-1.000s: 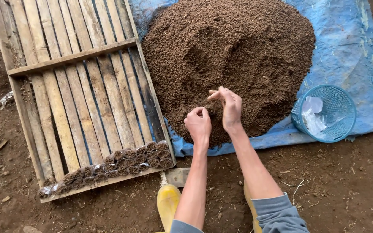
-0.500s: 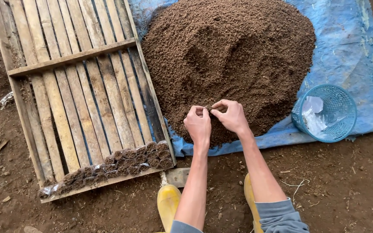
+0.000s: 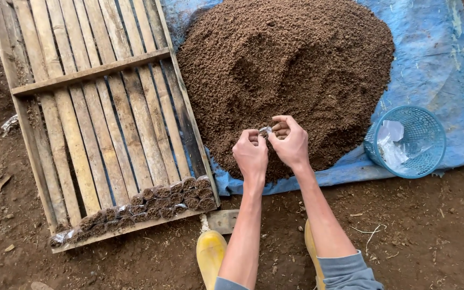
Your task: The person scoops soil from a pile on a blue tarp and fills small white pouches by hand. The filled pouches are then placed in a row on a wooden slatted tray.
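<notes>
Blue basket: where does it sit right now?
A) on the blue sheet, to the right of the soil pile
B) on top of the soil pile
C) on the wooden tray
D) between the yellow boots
A: the blue basket stands on the blue sheet, right of the soil pile and apart from both hands.

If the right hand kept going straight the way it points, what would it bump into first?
Probably the soil pile. The right hand points up-frame at it, pinching a small clear bag with the left hand; height above the soil is unclear.

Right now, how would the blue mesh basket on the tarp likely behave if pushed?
The blue mesh basket looks light: thin openwork plastic holding only clear bags. It would probably slide easily across the smooth tarp. Standing upright, it might tip if pushed near its rim.
</notes>
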